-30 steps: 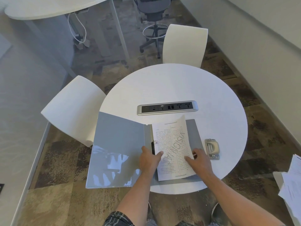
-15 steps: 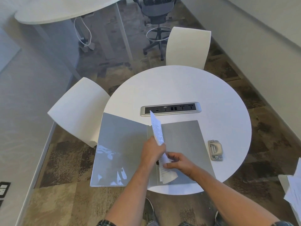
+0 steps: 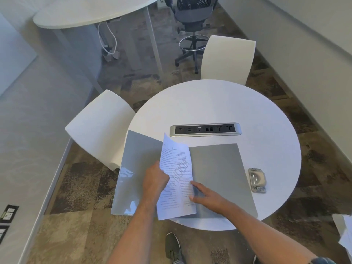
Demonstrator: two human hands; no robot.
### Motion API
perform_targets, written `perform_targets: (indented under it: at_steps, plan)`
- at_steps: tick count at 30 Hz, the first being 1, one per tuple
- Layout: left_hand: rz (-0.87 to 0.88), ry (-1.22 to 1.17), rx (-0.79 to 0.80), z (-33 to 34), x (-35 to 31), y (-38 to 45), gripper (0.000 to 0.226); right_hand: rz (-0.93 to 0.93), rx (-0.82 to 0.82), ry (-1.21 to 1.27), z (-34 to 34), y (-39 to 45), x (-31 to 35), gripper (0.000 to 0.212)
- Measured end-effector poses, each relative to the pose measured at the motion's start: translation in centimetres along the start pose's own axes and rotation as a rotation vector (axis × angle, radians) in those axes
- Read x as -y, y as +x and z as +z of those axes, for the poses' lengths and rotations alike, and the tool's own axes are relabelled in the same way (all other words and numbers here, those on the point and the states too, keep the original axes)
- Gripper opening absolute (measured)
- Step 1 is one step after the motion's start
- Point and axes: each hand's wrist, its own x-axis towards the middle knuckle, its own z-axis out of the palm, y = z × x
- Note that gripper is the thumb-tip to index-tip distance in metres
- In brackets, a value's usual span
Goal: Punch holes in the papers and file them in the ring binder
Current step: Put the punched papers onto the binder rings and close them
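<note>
head view: printed sheet (image 3: 176, 178) held over the spine of the open ring binder (image 3: 219, 174).
left hand (image 3: 155, 180) is clenched on the sheet's left edge; right hand (image 3: 207, 197) lies fingers spread, released, on its right edge. the sheet is likely light and limp, bowing upward, so grip near the punched edge. the binder's left cover overhangs the round table (image 3: 219, 103); the hole punch (image 3: 257, 180) sits just beside the right cover; open room lies beyond the power strip (image 3: 205, 129).

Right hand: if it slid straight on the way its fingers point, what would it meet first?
The right hand points left across the open binder. Its fingertips already touch the printed sheet. Beyond that, probably the left hand holding the sheet's other edge, though depth is unclear.
</note>
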Motion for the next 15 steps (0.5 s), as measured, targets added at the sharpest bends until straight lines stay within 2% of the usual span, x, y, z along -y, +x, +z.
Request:
perform_targets:
  at_steps: [5, 11, 15]
  plan:
    - [-0.009, 0.013, -0.039, -0.5, 0.8, 0.3, 0.027, 0.028, 0.041, -0.150, 0.1, 0.2, 0.4, 0.081]
    - [-0.025, 0.030, -0.100, -1.1, 2.4, 0.6, 0.030, 0.049, 0.039, -0.286, 0.3, 0.8, 0.9, 0.106]
    - [-0.026, 0.042, -0.141, -1.2, 2.8, 1.1, 0.034, 0.089, 0.025, -0.363, 0.3, 1.1, 0.1, 0.105]
